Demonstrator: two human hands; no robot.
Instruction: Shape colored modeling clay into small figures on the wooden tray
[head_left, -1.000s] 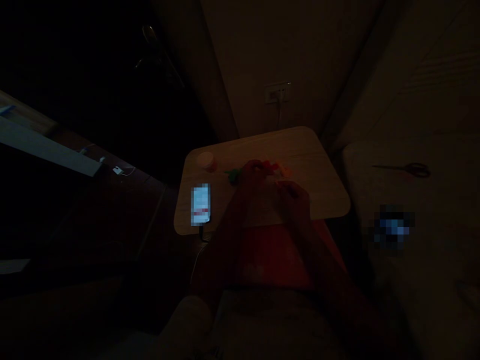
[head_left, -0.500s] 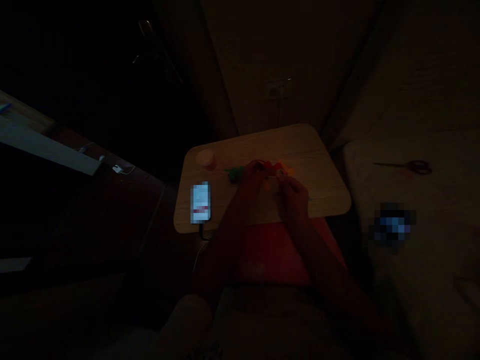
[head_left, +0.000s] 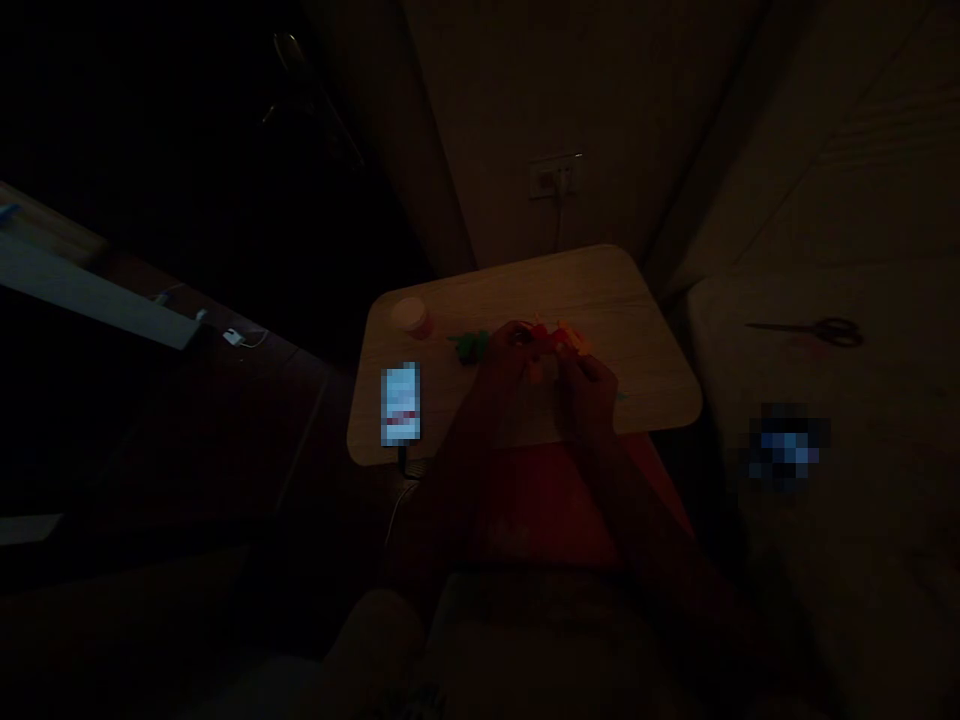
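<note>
In dim light both my hands work close together above a small wooden table (head_left: pixel 480 300). My left hand (head_left: pixel 510 358) has its fingers curled in, and a small dark gap shows by its fingertips. Thumb and fingers of my right hand (head_left: pixel 589 385) are pinched together, near the left fingertips. What they grip is too dark to make out. Red pieces (head_left: pixel 538 330) and orange pieces (head_left: pixel 574 338) lie just beyond the fingers. A green piece (head_left: pixel 471 347) rests left of my left hand.
A lidded round tub (head_left: pixel 412 317) stands at the table's left, with a lit phone (head_left: pixel 400 405) on a cable nearer me. Scissors (head_left: pixel 814 330) and a blurred-out object (head_left: pixel 785 448) lie on the pale surface at right. A wall socket (head_left: pixel 555 178) is behind the table.
My right fingertips have shifted slightly toward the left hand. Otherwise the hands and the things on the table stay nearly where they were.
</note>
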